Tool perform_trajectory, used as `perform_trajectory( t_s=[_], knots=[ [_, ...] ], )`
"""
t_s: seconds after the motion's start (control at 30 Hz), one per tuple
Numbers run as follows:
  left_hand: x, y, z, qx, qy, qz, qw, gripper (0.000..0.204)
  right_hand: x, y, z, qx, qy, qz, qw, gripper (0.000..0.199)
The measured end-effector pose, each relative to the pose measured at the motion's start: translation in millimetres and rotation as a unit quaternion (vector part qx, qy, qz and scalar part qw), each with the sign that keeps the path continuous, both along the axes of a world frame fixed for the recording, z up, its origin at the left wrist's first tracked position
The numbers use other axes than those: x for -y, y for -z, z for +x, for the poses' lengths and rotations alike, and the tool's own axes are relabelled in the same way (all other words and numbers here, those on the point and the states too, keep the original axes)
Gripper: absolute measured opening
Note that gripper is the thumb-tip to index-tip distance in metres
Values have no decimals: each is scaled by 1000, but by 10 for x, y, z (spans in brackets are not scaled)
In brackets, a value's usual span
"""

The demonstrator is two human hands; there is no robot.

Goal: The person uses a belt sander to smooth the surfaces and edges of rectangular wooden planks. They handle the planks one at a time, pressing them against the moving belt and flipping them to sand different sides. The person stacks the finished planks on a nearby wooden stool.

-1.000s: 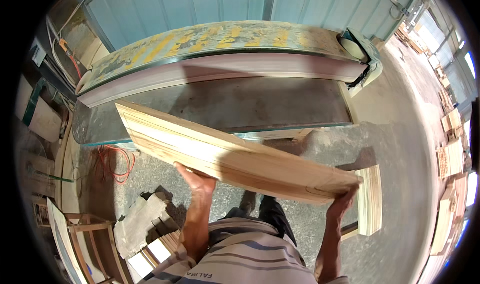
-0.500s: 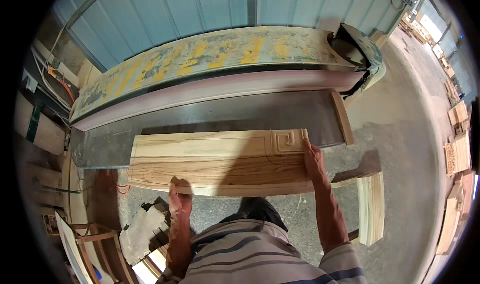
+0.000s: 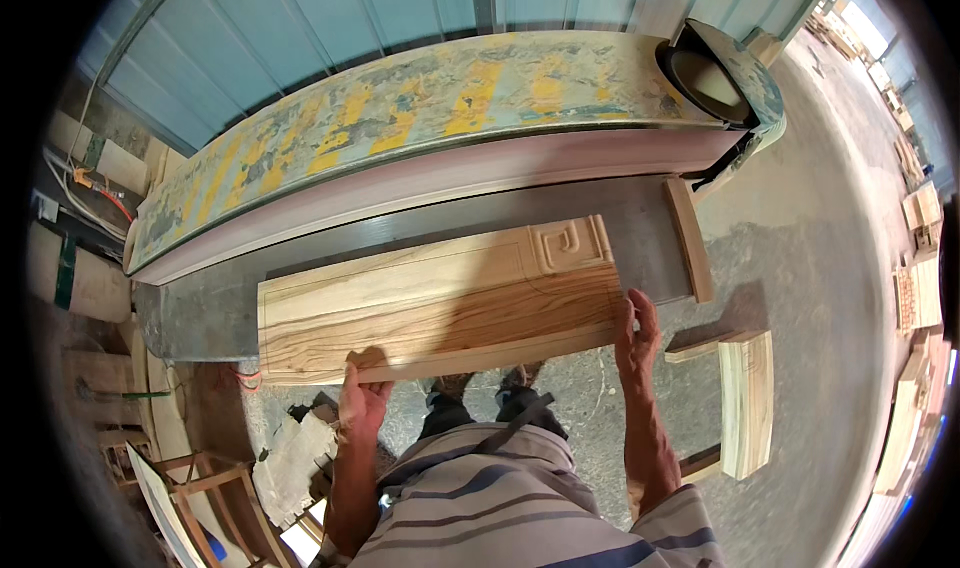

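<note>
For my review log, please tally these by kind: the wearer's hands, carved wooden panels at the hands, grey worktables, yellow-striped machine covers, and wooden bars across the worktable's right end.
Hands: 2 (left hand, right hand)
Carved wooden panel: 1
Grey worktable: 1
Yellow-striped machine cover: 1
Wooden bar: 1
Total: 6

Streaked cream-and-brown wooden panel (image 3: 430,303), yellow-striped machine cover (image 3: 430,103)
The panel's grain runs cream to tan with dark brown streaks, and thin dark lines trace its border; the cover's yellow bars are patched with grey and green; the belt (image 3: 450,173) is pale pink, the surface (image 3: 645,223) dark grey, the ribbed wall (image 3: 420,3) light blue, the shirt (image 3: 490,513) pale grey with blue and brown stripes.
</note>
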State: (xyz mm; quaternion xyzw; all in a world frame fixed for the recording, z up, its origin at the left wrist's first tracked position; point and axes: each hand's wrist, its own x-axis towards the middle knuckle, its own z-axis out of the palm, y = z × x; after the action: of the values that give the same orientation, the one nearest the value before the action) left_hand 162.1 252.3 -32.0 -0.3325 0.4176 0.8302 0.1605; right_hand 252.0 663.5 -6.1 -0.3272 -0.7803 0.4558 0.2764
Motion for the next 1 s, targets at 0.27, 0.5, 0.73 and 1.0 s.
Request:
perform_trajectory(
  t_s=[0.27,0.5,0.73,1.0],
  knots=[
    [265,-109,-292,108,257,-93,956,64,23,355,-183,-31,86,53,994,27],
    [1545,-14,-529,61,30,-442,894,83,67,317,-249,-42,141,-12,989,30],
    [1604,-163,-886,51,128,-459,877,84,89,201,-504,-84,123,-49,988,34],
    [1550,-323,-1093,10,159,-477,864,78,115,181,-687,-77,139,-59,986,39]
  ],
)
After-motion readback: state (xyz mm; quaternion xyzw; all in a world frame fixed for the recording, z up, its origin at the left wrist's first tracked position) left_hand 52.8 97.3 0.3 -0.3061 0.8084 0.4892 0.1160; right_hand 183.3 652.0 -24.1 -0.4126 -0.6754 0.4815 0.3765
